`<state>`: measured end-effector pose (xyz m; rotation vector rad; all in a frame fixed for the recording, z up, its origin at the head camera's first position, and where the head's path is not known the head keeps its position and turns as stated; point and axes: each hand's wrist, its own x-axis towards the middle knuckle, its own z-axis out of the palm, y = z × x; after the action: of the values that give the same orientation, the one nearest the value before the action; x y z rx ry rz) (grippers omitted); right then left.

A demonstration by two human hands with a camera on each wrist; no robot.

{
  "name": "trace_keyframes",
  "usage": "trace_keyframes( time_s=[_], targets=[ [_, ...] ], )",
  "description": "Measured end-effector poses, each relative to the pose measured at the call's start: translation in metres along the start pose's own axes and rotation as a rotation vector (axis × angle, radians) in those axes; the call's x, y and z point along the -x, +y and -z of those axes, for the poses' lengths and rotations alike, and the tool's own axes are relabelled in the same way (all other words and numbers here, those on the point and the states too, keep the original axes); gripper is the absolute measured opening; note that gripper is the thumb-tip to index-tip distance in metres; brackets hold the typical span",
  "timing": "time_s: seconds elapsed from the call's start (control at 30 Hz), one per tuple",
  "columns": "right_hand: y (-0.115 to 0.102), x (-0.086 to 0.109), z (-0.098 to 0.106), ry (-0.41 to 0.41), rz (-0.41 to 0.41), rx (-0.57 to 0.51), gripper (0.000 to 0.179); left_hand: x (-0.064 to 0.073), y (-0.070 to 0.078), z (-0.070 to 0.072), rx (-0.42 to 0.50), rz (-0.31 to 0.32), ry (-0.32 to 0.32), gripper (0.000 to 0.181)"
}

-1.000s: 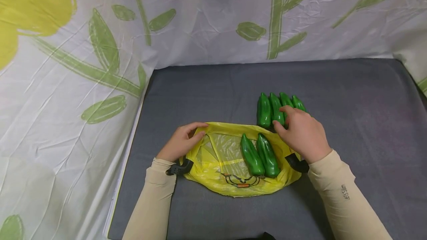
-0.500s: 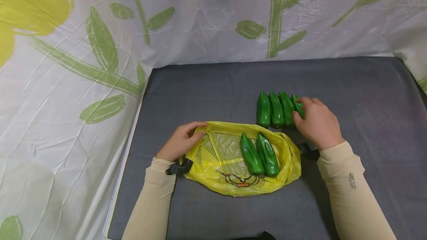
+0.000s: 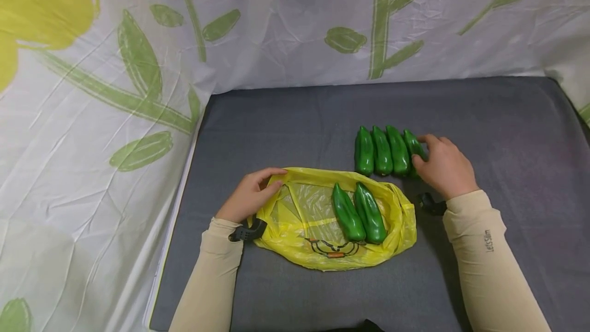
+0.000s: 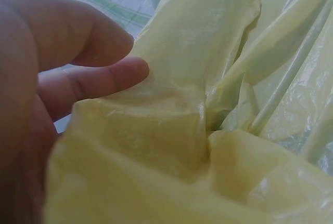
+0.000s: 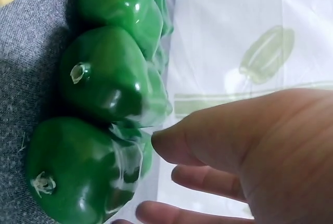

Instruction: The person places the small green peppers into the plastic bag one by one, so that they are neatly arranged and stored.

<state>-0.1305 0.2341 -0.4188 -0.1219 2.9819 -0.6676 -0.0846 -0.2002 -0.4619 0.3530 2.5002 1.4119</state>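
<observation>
A yellow plastic bag (image 3: 295, 255) lies with its mouth spread wide, two green peppers (image 3: 349, 218) side by side inside at its right. My left hand (image 3: 249, 196) rests at the bag's left rim, thumb and forefinger extended; the left wrist view shows yellow film (image 4: 135, 141) over its lower part. Beyond the bag, several green peppers (image 3: 381, 150) lie in a row. My right hand (image 3: 447, 168) is over the rightmost pepper (image 3: 413, 143), its thumb overlapping it. In the right wrist view, the thumb tip (image 5: 164, 143) is right by the nearest pepper (image 5: 78, 167), fingers apart.
A dark grey cloth (image 3: 276, 122) covers the table. White fabric with flower and leaf prints (image 3: 286, 24) hangs behind it and along the left side. A black object (image 3: 364, 327) shows at the bottom edge.
My right hand has moved right along the row, from over the middle peppers to the rightmost one. My left hand, the bag and the two peppers inside stay as they were.
</observation>
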Motion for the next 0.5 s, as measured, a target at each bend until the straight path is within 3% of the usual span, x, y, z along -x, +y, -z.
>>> trace_keyframes(
  time_s=[0.5],
  targets=[
    [0.0044, -0.0060, -0.0017, -0.141, -0.049, -0.010, 0.055, 0.0002, 0.0022, 0.0004, 0.005, -0.007, -0.003, 0.034]
  ],
)
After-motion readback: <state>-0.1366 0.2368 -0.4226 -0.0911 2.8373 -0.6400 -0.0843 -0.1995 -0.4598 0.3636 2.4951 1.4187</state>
